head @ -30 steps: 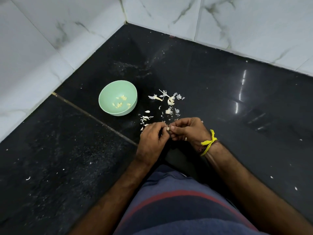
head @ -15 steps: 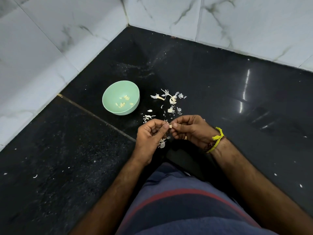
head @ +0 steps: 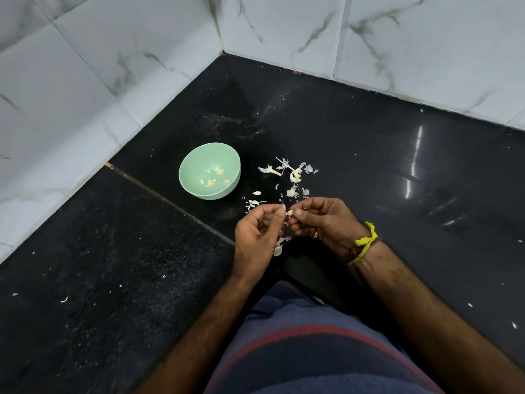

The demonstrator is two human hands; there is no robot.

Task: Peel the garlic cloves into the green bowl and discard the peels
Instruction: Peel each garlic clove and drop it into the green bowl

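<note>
Hands (head: 257, 237) (head: 324, 223) pinch garlic clove (head: 289, 213); no writing.

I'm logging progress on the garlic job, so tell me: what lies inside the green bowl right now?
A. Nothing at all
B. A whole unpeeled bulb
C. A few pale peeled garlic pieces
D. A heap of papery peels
C: the green bowl holds a few small yellowish peeled garlic pieces on its bottom, while the papery peels lie scattered on the dark floor beside it.

I see a corner where two white marble-veined tiled walls (head: 85, 89) meet. The floor (head: 355, 143) is polished black stone slabs, dust-speckled, with one grout joint (head: 170, 200) running diagonally. Light reflections (head: 417, 155) streak its right side.
</note>
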